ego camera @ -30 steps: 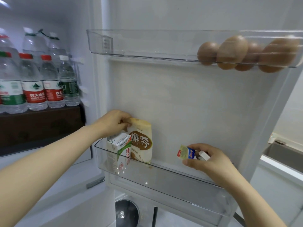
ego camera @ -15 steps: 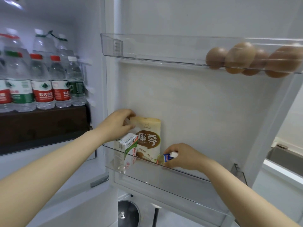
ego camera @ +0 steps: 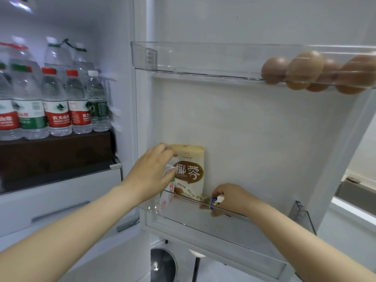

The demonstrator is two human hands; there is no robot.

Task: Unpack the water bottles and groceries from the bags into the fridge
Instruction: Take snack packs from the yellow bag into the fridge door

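Mostly done, perhaps: water bottles (ego camera: pixel 57 102) line the fridge. Left hand (ego camera: pixel 150 176) rests loose-fingered on a pouch (ego camera: pixel 190 171) in the door shelf (ego camera: pixel 195 220). Right hand (ego camera: pixel 231 197) pinches a small packet (ego camera: pixel 212 201) beside it, not yet released.

eggs (ego camera: pixel 317 73) in upper door bin (ego camera: pixel 193 58), pouch (ego camera: pixel 189 171) in lower bin (ego camera: pixel 203 226)

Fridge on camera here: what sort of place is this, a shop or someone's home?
Most likely a home kitchen. The open fridge holds water bottles, with loose eggs in a door bin, and a sink shows at the right edge.
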